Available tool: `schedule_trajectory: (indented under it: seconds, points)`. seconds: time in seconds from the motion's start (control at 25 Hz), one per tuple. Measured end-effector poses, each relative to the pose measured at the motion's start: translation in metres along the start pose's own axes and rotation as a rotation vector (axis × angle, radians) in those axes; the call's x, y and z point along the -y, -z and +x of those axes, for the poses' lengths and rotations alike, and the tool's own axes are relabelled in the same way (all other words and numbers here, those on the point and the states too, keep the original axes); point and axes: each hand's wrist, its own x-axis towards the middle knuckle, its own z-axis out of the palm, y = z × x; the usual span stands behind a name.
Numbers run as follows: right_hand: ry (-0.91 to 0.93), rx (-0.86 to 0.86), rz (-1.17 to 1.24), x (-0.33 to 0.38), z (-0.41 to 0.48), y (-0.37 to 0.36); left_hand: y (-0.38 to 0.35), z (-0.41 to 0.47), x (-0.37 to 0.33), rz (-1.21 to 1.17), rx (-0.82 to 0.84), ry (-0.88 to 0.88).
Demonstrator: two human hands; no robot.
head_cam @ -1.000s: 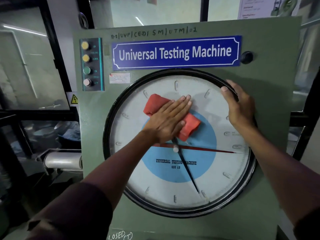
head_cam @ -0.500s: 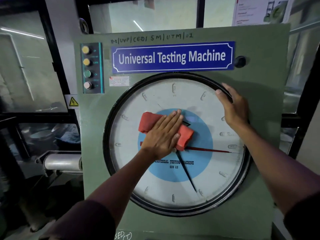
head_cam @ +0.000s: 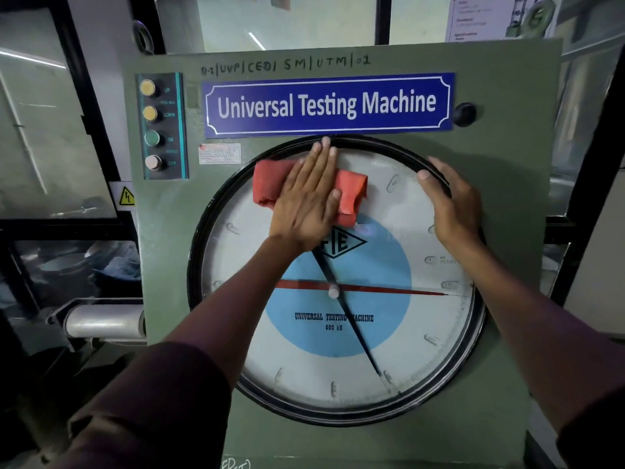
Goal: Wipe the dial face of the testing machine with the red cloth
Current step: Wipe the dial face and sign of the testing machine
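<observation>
head: left hand [head_cam: 306, 201] presses red cloth [head_cam: 351, 194].

Green machine panel and what sat on it

The testing machine's green front panel [head_cam: 507, 204] carried the round dial face [head_cam: 304, 377], a blue nameplate [head_cam: 328, 104] just above it, a button strip [head_cam: 162, 126] at upper left, and a black knob [head_cam: 464, 114].

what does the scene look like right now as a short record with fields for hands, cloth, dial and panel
left hand: left hand flat, pressing the red cloth on the upper part of the dial face, fingertips reaching the top rim
right hand: right hand resting on the black bezel at upper right, holding nothing
cloth: bunched, sticking out on both sides of the palm
dial: red pointer aiming right, black pointer aiming lower right
panel: blue nameplate above the dial, button strip at upper left
</observation>
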Motion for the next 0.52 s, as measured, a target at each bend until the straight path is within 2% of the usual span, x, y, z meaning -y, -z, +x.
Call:
schedule_trajectory:
  seconds: [0.08, 0.24, 0.36, 0.52]
  points:
    - [0.004, -0.010, 0.008, 0.000, 0.000, -0.003, -0.012, -0.035, -0.020, -0.061, 0.034, 0.030]
    - [0.004, -0.031, 0.013, 0.006, -0.002, -0.003, -0.020, -0.083, -0.037, -0.104, 0.167, -0.099]
    - [0.012, -0.030, 0.004, 0.007, -0.003, -0.004, -0.008, -0.054, -0.019, -0.100, 0.204, -0.173]
    - [0.020, -0.029, 0.001, 0.005, -0.002, -0.003, 0.005, 0.000, -0.001, -0.112, 0.122, -0.115]
